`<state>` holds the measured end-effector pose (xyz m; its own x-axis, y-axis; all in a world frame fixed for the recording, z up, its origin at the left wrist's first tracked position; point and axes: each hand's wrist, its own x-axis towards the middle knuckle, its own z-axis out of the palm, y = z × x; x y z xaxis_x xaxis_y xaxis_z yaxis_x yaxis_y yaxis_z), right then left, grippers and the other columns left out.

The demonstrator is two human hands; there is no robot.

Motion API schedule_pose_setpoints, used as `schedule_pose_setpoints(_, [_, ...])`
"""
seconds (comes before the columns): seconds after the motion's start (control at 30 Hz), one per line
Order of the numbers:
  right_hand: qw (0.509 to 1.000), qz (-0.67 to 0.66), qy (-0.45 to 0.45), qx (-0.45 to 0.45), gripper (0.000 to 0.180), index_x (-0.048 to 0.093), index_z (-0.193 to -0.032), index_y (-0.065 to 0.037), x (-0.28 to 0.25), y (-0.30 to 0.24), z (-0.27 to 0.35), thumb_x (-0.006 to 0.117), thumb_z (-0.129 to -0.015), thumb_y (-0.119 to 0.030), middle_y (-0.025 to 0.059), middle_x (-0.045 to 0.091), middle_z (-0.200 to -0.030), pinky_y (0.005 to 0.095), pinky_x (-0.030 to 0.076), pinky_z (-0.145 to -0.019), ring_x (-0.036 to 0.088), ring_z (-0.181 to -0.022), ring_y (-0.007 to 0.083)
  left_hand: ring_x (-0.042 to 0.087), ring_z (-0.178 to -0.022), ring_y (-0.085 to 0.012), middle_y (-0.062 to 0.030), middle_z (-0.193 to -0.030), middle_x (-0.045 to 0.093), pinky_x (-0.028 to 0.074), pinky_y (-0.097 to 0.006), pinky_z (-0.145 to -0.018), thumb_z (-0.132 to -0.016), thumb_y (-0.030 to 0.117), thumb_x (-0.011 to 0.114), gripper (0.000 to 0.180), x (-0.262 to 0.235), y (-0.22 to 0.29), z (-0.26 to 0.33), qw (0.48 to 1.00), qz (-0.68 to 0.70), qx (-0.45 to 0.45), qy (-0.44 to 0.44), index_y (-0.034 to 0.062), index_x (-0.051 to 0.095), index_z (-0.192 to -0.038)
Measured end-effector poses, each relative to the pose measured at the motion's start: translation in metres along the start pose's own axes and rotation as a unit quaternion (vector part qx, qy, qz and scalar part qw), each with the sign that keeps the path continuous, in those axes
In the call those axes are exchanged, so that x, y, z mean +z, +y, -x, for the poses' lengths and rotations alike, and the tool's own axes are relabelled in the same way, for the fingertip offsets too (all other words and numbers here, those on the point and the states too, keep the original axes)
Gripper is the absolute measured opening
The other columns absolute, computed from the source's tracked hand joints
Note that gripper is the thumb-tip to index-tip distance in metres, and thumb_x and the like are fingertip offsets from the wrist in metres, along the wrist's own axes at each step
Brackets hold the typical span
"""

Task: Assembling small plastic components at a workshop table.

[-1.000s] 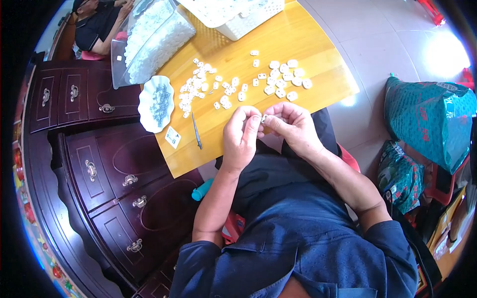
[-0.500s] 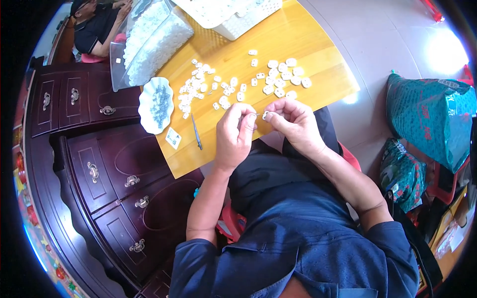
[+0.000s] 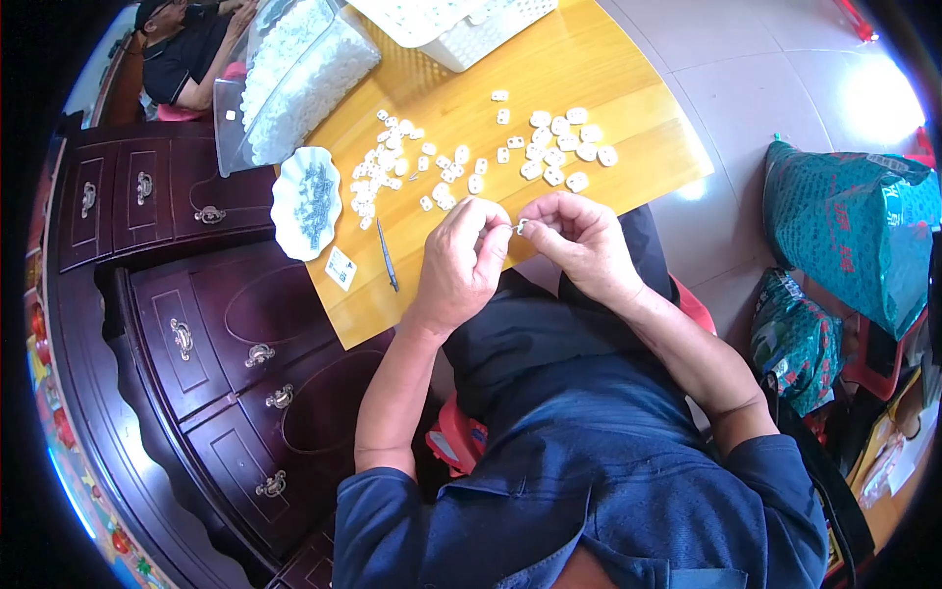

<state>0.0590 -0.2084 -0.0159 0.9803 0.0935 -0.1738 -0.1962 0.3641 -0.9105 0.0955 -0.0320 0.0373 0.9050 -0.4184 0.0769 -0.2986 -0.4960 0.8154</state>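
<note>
Over the table's near edge, my two hands meet with their fingertips almost touching. My right hand (image 3: pixel 587 249) is closed, pinching a small white two-holed piece (image 3: pixel 521 226) between thumb and forefinger. My left hand (image 3: pixel 459 263) is also closed, its thumb and forefinger pressed together right beside that piece; what they hold is too small to make out. Beyond the hands lie loose white two-holed pieces: a group of larger ones (image 3: pixel 553 158) at right and a heap of smaller ones (image 3: pixel 378 167) at left. A slim grey pointed tool (image 3: pixel 388 257) rests left of my left hand.
A scalloped white dish (image 3: pixel 285 214) of small grey metal parts sits at the table's left edge, near a small white card (image 3: pixel 340 268). Behind are a clear bin (image 3: pixel 231 147) of white pieces and a white basket (image 3: pixel 491 39). Dark drawers (image 3: pixel 167 196) stand left; green bags (image 3: pixel 844 226) right.
My left hand has shifted slightly, its fingertips closer to the white piece. My right hand keeps its pinch, almost unmoved.
</note>
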Motion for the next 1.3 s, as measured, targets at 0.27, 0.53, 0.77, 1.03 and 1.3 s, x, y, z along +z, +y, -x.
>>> schedule_pose_setpoints(0.27, [1.0,0.031,-0.004,0.002,0.011,0.069,-0.106,-0.001,0.0,-0.002,0.001,0.068,-0.096,-0.005,-0.0037,0.067,-0.091,0.0168,0.049,-0.074,0.059,-0.08,0.0006,0.063,-0.072,-0.032,-0.0147,-0.083,0.061,0.051,-0.038,-0.065,-0.091,0.002,0.06,0.004,-0.005,-0.001,-0.003,0.999,-0.026,0.004,-0.029,0.0003,0.058,-0.093])
schedule_pose_setpoints(0.53, [0.999,0.054,0.002,-0.002,0.01,0.069,-0.104,-0.001,-0.002,0.0,-0.001,0.068,-0.096,-0.006,-0.0046,0.066,-0.089,0.0166,0.048,-0.071,0.058,-0.077,0.0,0.053,-0.064,-0.008,-0.0032,-0.079,0.059,0.044,-0.023,-0.058,-0.092,0.002,0.063,0.004,-0.006,0.001,-0.007,0.999,0.008,-0.005,-0.038,-0.0006,0.061,-0.09])
schedule_pose_setpoints(0.77, [0.997,0.076,-0.001,0.01,0.01,0.07,-0.104,-0.001,-0.002,-0.005,0.001,0.069,-0.096,-0.006,-0.0052,0.066,-0.088,0.0162,0.048,-0.07,0.056,-0.076,-0.0006,0.064,-0.067,-0.019,-0.0114,-0.081,0.065,0.051,-0.03,-0.061,-0.091,0.001,0.063,0.003,-0.006,0.0,-0.006,0.999,0.029,-0.019,-0.034,-0.0014,0.061,-0.091])
schedule_pose_setpoints(1.03, [0.997,0.076,0.004,0.014,0.01,0.07,-0.104,-0.001,0.0,-0.002,0.001,0.069,-0.096,-0.006,-0.0055,0.066,-0.088,0.0161,0.047,-0.069,0.056,-0.075,-0.0008,0.063,-0.066,-0.0198,-0.0118,-0.08,0.064,0.05,-0.032,-0.061,-0.092,0.003,0.062,0.004,-0.003,-0.007,-0.005,0.998,0.032,-0.032,-0.042,-0.0009,0.061,-0.092])
schedule_pose_setpoints(1.3, [0.996,0.081,0.017,0.011,0.009,0.07,-0.103,-0.001,-0.001,-0.001,0.0,0.069,-0.095,-0.006,-0.0045,0.067,-0.087,0.0164,0.048,-0.068,0.057,-0.074,-0.0002,0.059,-0.06,-0.0068,-0.0016,-0.071,0.061,0.049,-0.022,-0.058,-0.098,0.007,0.058,0.008,0.005,-0.01,-0.004,0.998,0.042,-0.035,-0.036,0.0007,0.059,-0.093])
